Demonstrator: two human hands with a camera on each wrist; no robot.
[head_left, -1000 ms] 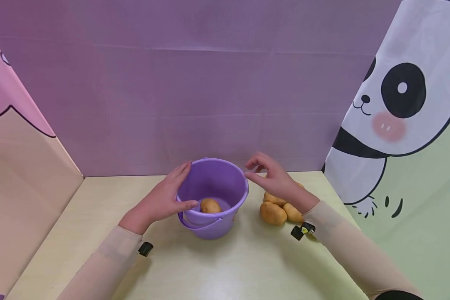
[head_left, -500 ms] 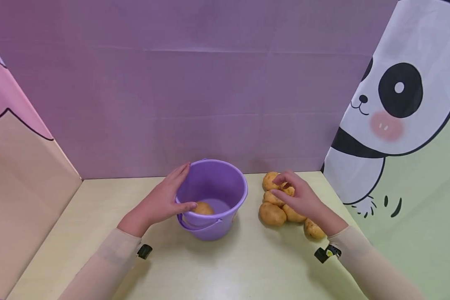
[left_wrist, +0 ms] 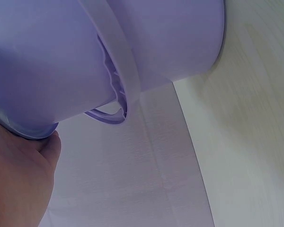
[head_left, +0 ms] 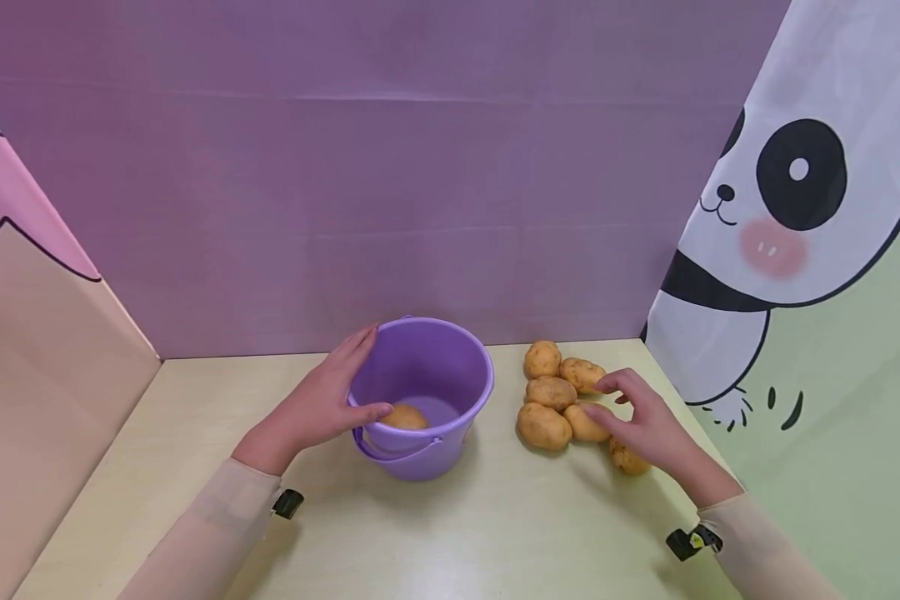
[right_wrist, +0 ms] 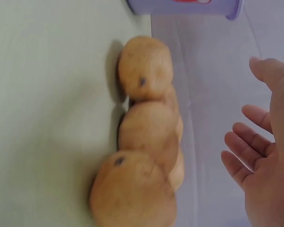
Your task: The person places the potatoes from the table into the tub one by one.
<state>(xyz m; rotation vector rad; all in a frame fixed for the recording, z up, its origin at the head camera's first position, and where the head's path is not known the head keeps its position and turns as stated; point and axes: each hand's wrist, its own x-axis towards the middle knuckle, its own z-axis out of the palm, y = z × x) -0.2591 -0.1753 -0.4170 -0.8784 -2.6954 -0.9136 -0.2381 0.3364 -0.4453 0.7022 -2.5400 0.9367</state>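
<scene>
A purple bucket [head_left: 412,462] stands on the table, its handle hanging down at the front. Inside it lies one potato [head_left: 407,417], partly hidden by the rim. My left hand [head_left: 315,408] rests against the left side of the bucket's rim, fingers straight and thumb across the near edge. To the right of the bucket is a group of several potatoes [head_left: 545,427]. My right hand [head_left: 648,425] hovers over the right side of that group, fingers loosely bent and apart from the thumb. Nothing is in it. In the right wrist view, a gap separates the hand [right_wrist: 270,156] from the potatoes [right_wrist: 149,127].
The pale wooden table [head_left: 450,550] ends at a purple backdrop [head_left: 420,183]. A panda-printed panel [head_left: 802,275] flanks the right side, and a pink and beige panel [head_left: 37,350] the left. The nearest potato [head_left: 628,458] lies slightly apart, partly behind the right hand.
My right hand has moved from beside the bucket's rim rightward and nearer over the potatoes, uncovering the far ones. My left hand stays at the bucket. The potato inside has shifted slightly left.
</scene>
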